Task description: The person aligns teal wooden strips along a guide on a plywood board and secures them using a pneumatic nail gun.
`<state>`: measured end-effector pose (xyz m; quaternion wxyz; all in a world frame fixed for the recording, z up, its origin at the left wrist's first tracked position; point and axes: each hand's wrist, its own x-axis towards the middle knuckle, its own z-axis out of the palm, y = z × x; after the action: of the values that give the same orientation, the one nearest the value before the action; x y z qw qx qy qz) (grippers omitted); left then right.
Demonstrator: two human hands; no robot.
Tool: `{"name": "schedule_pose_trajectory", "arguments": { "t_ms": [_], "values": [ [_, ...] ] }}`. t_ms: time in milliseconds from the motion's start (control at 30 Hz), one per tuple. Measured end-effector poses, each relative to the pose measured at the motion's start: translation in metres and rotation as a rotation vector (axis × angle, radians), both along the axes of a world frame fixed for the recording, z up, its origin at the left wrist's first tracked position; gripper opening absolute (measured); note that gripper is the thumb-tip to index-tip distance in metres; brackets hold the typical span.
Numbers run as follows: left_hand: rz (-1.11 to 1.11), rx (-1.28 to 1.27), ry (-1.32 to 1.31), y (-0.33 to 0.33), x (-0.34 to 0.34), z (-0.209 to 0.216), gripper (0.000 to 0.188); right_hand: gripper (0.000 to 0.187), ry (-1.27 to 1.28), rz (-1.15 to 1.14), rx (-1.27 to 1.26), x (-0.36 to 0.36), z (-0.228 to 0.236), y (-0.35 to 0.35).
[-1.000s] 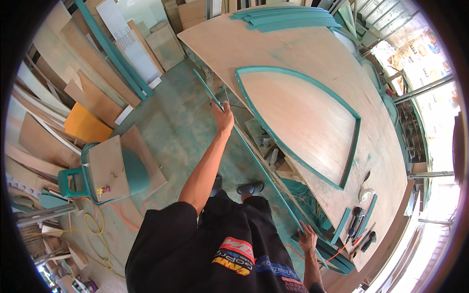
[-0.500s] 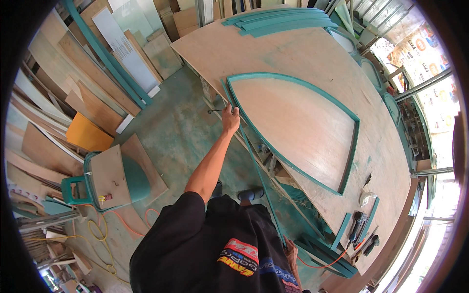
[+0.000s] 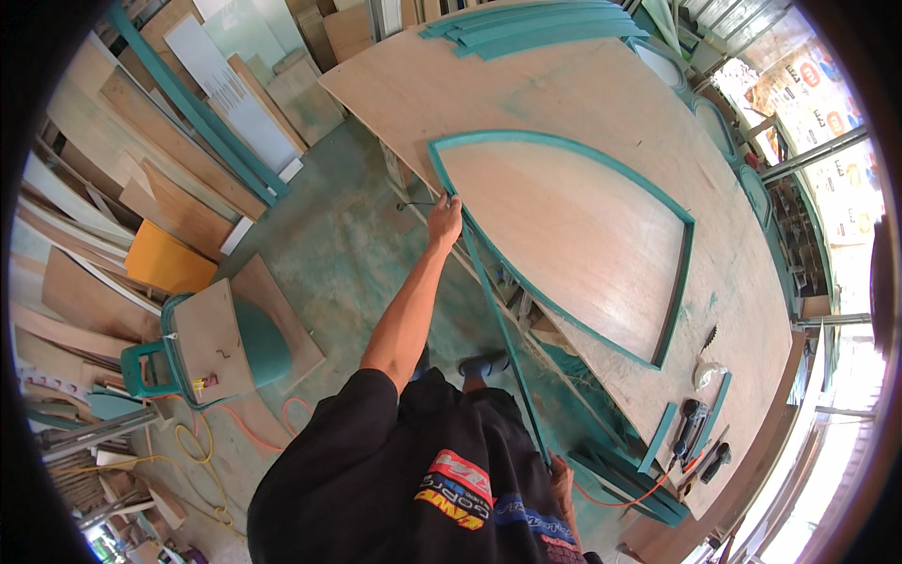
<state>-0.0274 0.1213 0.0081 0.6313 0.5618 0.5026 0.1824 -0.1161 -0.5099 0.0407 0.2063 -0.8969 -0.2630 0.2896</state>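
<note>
A long, thin green strip (image 3: 508, 343) slants between my hands, along the near-left side of the work table (image 3: 728, 235). My left hand (image 3: 444, 224) is closed round its far end, right beside the side of a green frame (image 3: 573, 150). This frame lies on the table, with two curved sides meeting at a point and a straight side at the right. Low by my right hip, my right hand (image 3: 562, 477) grips the strip's near end; my shirt partly covers that hand.
Green boards (image 3: 540, 28) lie stacked at the table's far edge. A black power tool (image 3: 691, 428), hand tools and short green pieces lie at its near right corner. An orange cord (image 3: 611, 504) hangs there. Leftward are a green stool (image 3: 146, 368), floor hoses and leaning panels (image 3: 169, 141).
The strip's far end, which stuck out past my left hand toward the frame's corner, is now at that hand. More of the strip's face shows. The view has shifted slightly.
</note>
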Motion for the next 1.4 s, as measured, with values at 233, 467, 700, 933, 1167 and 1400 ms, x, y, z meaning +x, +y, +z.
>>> {"name": "schedule_pose_trajectory", "arguments": {
  "t_ms": [233, 467, 700, 933, 1167, 1400],
  "values": [
    [0.007, 0.012, 0.081, -0.010, 0.041, -0.049, 0.057, 0.060, 0.357, -0.297, -0.051, 0.004, -0.001, -0.014],
    [-0.023, -0.004, -0.095, 0.037, 0.014, -0.110, 0.042, 0.063, 0.419, -0.319, -0.162, 0.080, -0.007, -0.054],
    [0.052, -0.190, -0.107, 0.030, 0.000, -0.049, 0.047, 0.042, -0.323, -0.974, 0.004, 0.191, 0.014, -0.158],
    [0.077, -0.211, -0.022, 0.037, 0.007, -0.049, 0.047, 0.062, -0.573, -0.969, -0.288, 0.286, -0.012, -0.261],
    [0.101, -0.167, 0.011, 0.033, 0.006, -0.042, 0.048, 0.082, -0.290, -0.885, -0.595, 0.341, -0.025, -0.270],
    [0.169, -0.133, 0.025, 0.044, -0.005, -0.042, 0.044, 0.068, -0.464, -0.946, -0.577, 0.350, 0.024, -0.174]
  ]
}}
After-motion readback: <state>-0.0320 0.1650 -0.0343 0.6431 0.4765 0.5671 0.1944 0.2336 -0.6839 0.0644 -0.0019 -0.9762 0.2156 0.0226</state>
